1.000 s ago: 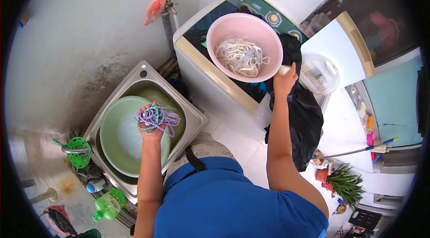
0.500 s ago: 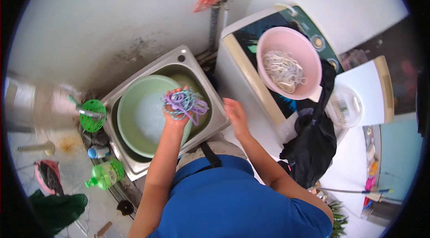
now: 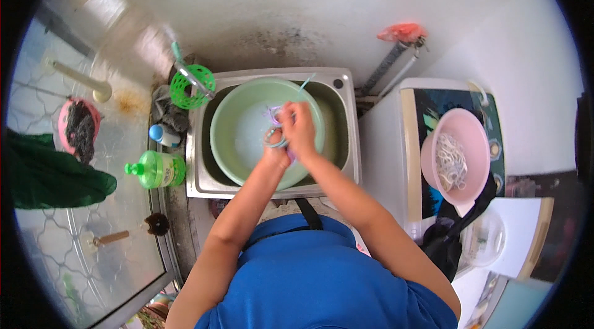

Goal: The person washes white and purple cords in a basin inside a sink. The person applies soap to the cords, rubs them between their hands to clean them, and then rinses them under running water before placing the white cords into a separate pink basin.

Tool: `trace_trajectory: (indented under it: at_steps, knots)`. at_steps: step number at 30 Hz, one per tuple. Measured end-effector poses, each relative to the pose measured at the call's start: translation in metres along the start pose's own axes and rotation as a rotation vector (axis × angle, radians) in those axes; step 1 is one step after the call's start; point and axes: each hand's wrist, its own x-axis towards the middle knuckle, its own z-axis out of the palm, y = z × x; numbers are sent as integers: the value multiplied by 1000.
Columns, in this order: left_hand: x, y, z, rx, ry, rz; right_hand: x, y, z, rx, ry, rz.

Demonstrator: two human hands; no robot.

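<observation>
Over the pale green basin [image 3: 266, 89], both of my hands work close together on a bundle of thin purple and teal cords [image 3: 286, 143]. My left hand [image 3: 276, 148] is closed round part of the bundle, with teal loops across its fingers. Just above and right of it, my right hand [image 3: 298, 125] is closed on the cords too, its fingers slightly blurred. A loose teal end sticks up past the basin's far right rim. Cloudy, whitish water fills the basin's bottom. My hands hide much of the bundle.
The basin sits in a steel sink [image 3: 354, 143]. Left of it stand a green pump bottle [image 3: 162, 169], a blue-capped container [image 3: 164, 135] and a green plastic basket [image 3: 192, 86] by the tap. On the washing machine [image 3: 387, 143] at right, a pink tub [image 3: 473, 143] holds white cords.
My view has turned from the washing machine toward the sink. My right hand has come from beside the sink to the cords in my left hand and closed on them.
</observation>
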Motion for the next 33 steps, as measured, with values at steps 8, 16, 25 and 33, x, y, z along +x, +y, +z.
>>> trace_trajectory:
  at_steps: [8,16,25,33]
  knots:
    - [-26,61,-29,-21,12,162,-42,-75,43,-124,-168,-277]
    - [-34,66,-39,-60,84,206,6,-1,92,-250,-49,-89]
    - [-37,58,-41,-108,118,90,20,5,102,-444,-205,-133]
    - [-38,82,-9,-168,-99,-209,32,-2,83,-335,-240,-336]
